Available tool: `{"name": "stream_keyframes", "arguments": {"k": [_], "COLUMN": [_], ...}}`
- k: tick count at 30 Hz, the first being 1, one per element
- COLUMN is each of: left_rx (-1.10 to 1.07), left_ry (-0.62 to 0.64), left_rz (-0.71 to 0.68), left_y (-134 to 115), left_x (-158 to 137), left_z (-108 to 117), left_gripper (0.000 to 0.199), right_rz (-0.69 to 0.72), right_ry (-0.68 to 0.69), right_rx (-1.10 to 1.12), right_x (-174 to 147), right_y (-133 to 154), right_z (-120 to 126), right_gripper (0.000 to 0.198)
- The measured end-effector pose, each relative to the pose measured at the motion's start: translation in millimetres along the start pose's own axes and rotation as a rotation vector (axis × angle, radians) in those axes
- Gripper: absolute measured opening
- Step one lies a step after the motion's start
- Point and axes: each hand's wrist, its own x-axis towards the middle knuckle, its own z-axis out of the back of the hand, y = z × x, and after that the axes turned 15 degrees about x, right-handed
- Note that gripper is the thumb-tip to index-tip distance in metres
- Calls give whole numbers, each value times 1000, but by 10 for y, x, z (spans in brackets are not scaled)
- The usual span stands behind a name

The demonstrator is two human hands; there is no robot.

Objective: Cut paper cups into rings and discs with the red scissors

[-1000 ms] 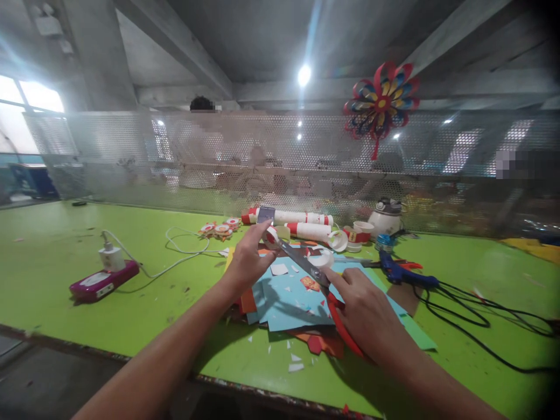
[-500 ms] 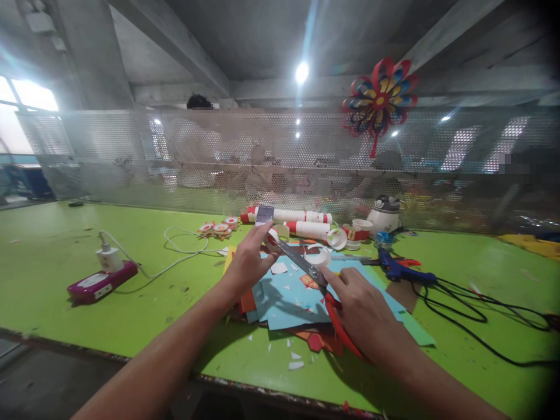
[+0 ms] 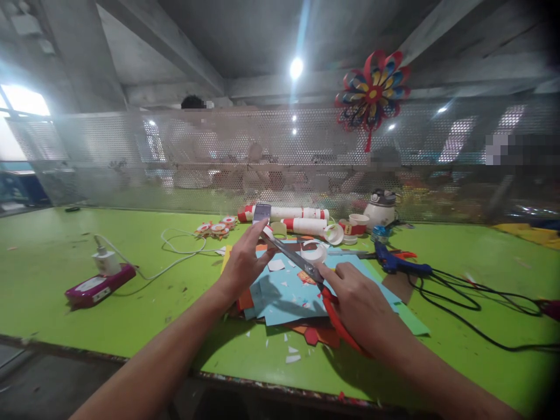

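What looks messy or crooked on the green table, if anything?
Little white paper scraps lie scattered near the front edge of the green table, and the blue sheets are stacked askew, their edges not lined up.

White charger (image 3: 106, 263) on power strip (image 3: 101, 287)

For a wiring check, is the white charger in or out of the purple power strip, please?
In, it appears: the charger stands upright on the strip, no gap showing; prongs hidden.
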Motion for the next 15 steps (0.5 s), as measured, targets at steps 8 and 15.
{"name": "stream_keyframes", "arguments": {"k": [8, 15], "left_rx": [37, -24], "left_ry": [-38, -39], "left_rz": [12, 60], "left_y": [-41, -71], "left_x": [-10, -6], "left_z": [-9, -32], "left_gripper": [57, 56], "right_rz": [49, 47], "right_ry": [-47, -56], "right_rx": [-42, -52], "right_x": [-8, -25], "right_y": [-18, -35], "right_z": [5, 5], "right_gripper": [43, 44]}}
